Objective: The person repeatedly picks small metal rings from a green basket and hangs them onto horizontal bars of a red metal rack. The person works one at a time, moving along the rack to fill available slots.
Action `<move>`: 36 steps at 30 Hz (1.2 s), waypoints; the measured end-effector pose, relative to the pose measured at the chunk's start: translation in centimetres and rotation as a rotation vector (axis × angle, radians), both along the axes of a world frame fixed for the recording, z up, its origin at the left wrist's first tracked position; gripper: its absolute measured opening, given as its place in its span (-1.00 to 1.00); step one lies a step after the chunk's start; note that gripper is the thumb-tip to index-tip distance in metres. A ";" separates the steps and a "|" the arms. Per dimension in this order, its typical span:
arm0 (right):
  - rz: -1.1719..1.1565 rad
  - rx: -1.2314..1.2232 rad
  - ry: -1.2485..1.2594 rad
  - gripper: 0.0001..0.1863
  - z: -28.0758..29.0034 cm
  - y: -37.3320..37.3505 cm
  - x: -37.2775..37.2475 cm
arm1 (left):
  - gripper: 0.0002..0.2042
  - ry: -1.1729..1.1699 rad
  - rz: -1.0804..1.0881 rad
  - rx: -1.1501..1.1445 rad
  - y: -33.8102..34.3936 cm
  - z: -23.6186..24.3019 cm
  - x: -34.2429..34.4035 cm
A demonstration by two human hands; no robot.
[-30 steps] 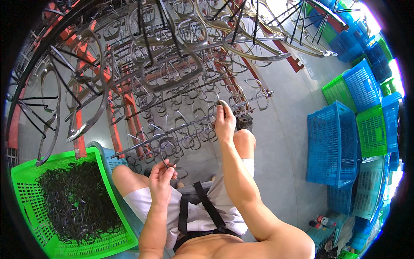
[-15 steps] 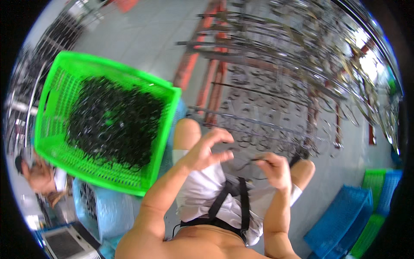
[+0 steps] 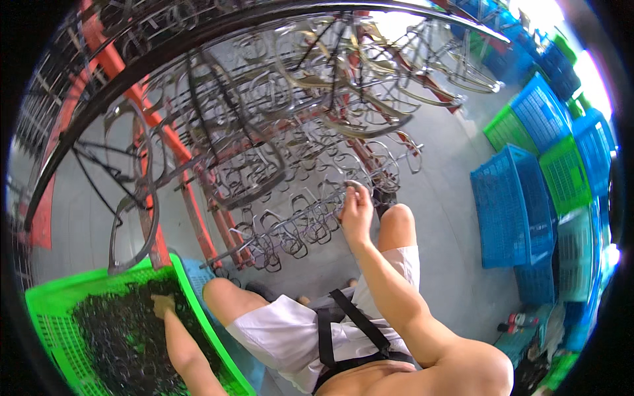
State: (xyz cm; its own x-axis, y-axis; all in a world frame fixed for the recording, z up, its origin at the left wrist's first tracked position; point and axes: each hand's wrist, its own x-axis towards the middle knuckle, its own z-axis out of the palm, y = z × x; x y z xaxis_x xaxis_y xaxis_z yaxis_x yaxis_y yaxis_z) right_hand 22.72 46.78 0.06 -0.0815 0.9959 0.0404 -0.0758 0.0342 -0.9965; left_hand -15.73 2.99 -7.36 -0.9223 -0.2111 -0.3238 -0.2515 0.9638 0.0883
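- Close to us are white shorts [image 3: 290,330], with black straps [image 3: 327,340] over them.
- Our left hand [image 3: 163,306] is down in the green bin [image 3: 59,294], touching a big heap of black loops [image 3: 115,336]. We cannot tell if its grip has one.
- Our right hand [image 3: 357,210] is up in front of us. Its grip is narrow and pinches a grey loop [image 3: 350,183], which is hard to see against the hanging loops [image 3: 290,232] behind.
- Those hang in rows on a red rack [image 3: 197,218].
- Farther off, on the right, we see blue baskets [image 3: 502,211] and green baskets [image 3: 566,175] in stacks.
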 end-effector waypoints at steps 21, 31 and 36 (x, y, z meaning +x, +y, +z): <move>0.035 -0.251 0.307 -0.81 1.3 -1.4 -3.8 | -0.63 0.230 -0.117 1.036 -0.8 8.9 6.2; 0.142 0.141 -0.207 -0.76 1.0 -2.1 -3.7 | -0.67 0.247 0.001 1.287 0.8 12.6 12.8; 0.146 0.216 -0.310 -0.75 1.6 -1.0 -2.7 | -0.67 0.364 0.030 1.308 2.4 14.5 15.2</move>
